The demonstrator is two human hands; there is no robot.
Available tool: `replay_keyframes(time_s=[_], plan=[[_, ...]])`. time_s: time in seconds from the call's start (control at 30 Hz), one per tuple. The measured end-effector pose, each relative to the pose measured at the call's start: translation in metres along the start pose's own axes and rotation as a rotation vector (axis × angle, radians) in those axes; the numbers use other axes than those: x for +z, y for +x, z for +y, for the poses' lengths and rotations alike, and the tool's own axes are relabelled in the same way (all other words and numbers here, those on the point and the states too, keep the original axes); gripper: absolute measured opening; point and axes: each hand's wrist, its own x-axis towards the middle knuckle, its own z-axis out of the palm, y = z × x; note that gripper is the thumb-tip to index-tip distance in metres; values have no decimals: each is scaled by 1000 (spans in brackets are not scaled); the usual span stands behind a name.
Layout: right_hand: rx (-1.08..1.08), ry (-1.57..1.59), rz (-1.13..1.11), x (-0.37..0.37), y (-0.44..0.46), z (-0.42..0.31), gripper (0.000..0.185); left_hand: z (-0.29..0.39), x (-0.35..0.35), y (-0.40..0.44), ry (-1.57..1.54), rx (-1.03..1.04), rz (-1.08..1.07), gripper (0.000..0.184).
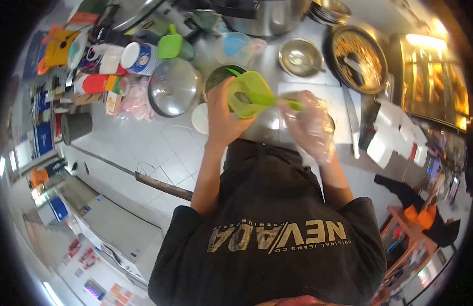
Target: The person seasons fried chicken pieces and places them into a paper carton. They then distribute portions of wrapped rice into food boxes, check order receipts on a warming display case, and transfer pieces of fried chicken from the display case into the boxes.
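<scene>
My left hand [223, 116] is wrapped round a lime-green plastic container [256, 80], tilted so its inside faces me. In a clear plastic glove, my right hand [310, 125] is closed on the handle of a green utensil [262, 99], whose far end reaches into the container. Whether that end is a spoon or a spatula I cannot tell. Partly hidden behind the container and my left hand is a dark-rimmed round pot [216, 76] with something green in it. A white cutting board [341, 120] lies beyond my right hand.
A long knife [351, 122] rests on the board's right side. Behind stand a metal bowl [300, 57] and a pan of shredded food [366, 48]. To the left are a domed steel lid [172, 87] and stacked paper cups [142, 58]. White takeaway boxes [389, 137] sit at the right.
</scene>
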Motion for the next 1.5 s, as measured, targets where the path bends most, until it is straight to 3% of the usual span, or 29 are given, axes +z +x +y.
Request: replay_keyframes(time_s=[0.1,0.2,0.27,0.3,0.43,0.5,0.6,0.63,0.7,0.8,0.83,0.9,0.93,0.97,1.0,1.03,1.07,1.1,1.13,1.17,1.27,1.3,1.4,1.43,1.5], plan=[[-183,-191,57,26,52,-46,62,-19,-22,29,-38,-26,31,93],[-134,-111,199,6,66,-54,67,-67,-44,72,-7,82,140,94],[124,-66,286,-14,61,-68,60,-90,-52,112,136,99,186,93],[88,-173,328,-25,60,-61,54,-98,-52,133,208,51,195,94],[299,-226,384,-34,30,-13,41,-175,-12,195,500,-166,182,92],[373,-318,367,-35,6,16,43,-229,25,209,826,-72,241,91],[509,-367,407,-37,-30,56,44,-238,38,219,799,-289,31,115],[532,-453,353,-41,-43,73,41,-217,32,216,851,-373,-14,124],[523,-625,218,-41,-70,127,49,-194,34,212,956,-334,171,125],[649,-633,-79,-52,-75,150,59,-165,30,203,1241,-146,416,115],[705,-610,-178,-56,-70,153,59,-136,20,198,1169,-31,402,112],[603,-585,-229,-58,-70,175,49,-55,6,170,1041,179,390,107],[608,-550,-290,-57,-62,175,44,-36,18,145,746,172,244,93],[609,-566,-380,-54,-57,179,41,-14,36,113,450,158,103,79],[602,-585,-468,-52,-51,185,38,28,57,75,136,-89,-180,59],[590,-605,-558,-52,-48,194,37,48,82,38,245,-149,-437,54],[397,-661,-610,-48,-53,218,33,55,116,3,215,-260,-651,56],[203,-706,-655,-39,-65,250,30,45,156,-31,232,-244,-755,55],[9,-742,-692,-33,-76,270,26,32,193,-57,97,-268,-721,46],[-118,-720,-435,-39,-85,264,20,24,216,-75,-34,-285,-685,38],[-448,-1024,-364,-53,-99,257,17,35,232,-92,252,69,-421,35],[-375,-982,-403,-55,-102,261,15,36,239,-93,358,206,-315,31],[-597,-1258,-367,-42,-111,279,20,50,237,-79,433,159,-532,29],[-831,-1478,-183,-56,-116,272,13,73,233,-74,342,-109,-529,21],[-503,-1127,-319,-41,-111,299,11,66,244,-71,349,-139,-490,33]])
